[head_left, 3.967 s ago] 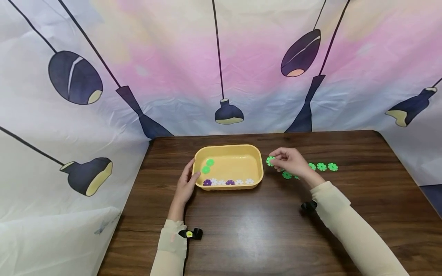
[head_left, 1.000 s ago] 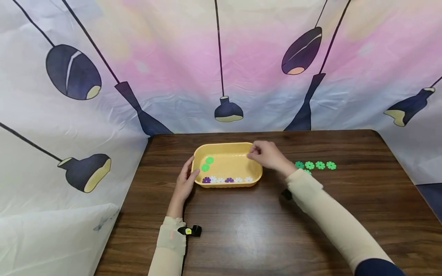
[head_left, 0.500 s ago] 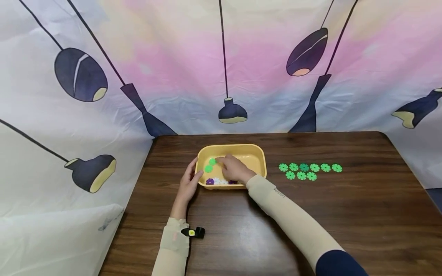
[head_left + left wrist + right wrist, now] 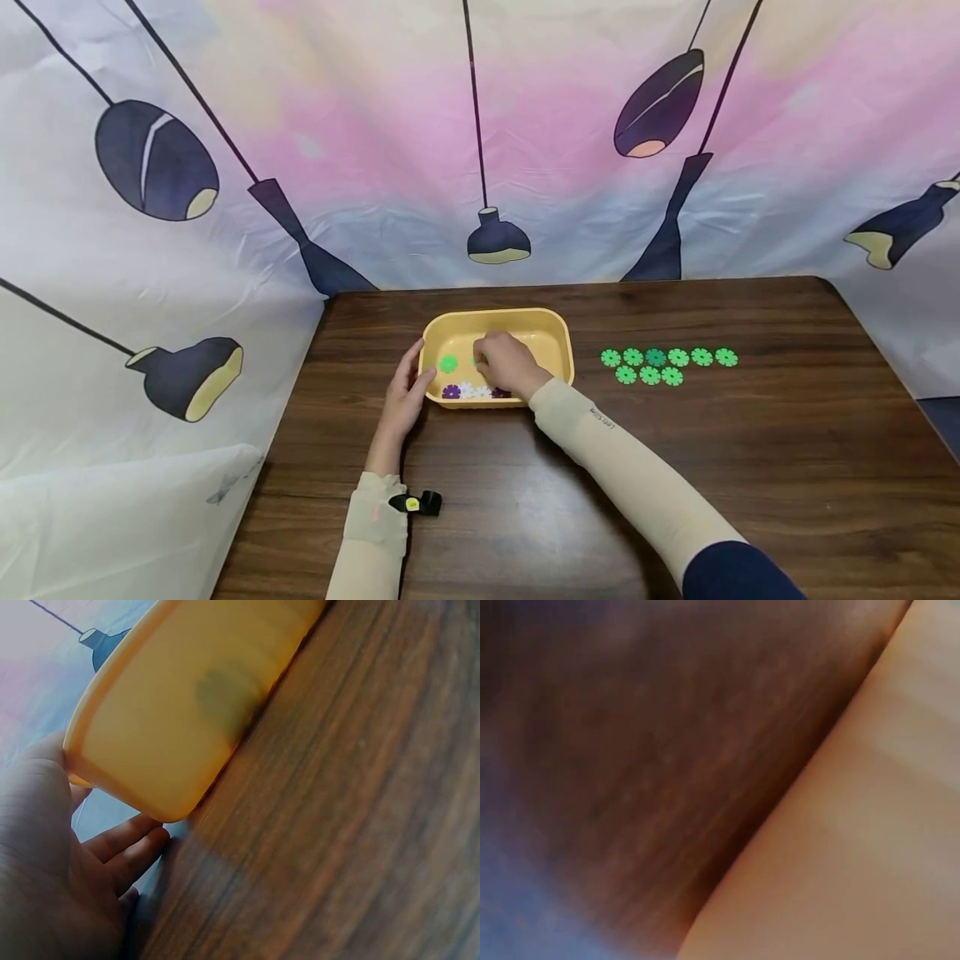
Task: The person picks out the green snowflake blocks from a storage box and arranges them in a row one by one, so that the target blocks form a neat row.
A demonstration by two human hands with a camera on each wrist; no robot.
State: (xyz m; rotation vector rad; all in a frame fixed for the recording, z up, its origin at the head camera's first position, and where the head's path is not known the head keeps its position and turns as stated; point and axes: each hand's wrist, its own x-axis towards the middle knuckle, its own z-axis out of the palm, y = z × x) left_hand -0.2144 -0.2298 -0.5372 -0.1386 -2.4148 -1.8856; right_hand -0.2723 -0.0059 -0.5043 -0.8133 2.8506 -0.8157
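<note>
A yellow tray [image 4: 557,327] stands on the dark wooden table [image 4: 570,467]. My left hand [image 4: 415,371] rests flat against the tray's left wall, fingers straight; the left wrist view shows this hand [image 4: 52,847] beside the tray [image 4: 187,697]. My right hand [image 4: 483,360] reaches into the tray with curled fingers that pinch a green disc [image 4: 474,361], of which only a sliver shows. Another green disc [image 4: 448,363] lies in the tray to its left. Purple [image 4: 451,392] and white flower discs [image 4: 468,389] line the tray's near wall. The right wrist view is only a blur.
Several green discs [image 4: 667,365] lie in two rows on the table to the right of the tray. A printed cloth backdrop [image 4: 480,142] hangs behind and to the left of the table. A small black clip [image 4: 420,502] sits at my left wrist.
My right hand carried a green disc from the rows at the right into the tray and now sits low over the tray's left half. The left hand has stayed on the tray.
</note>
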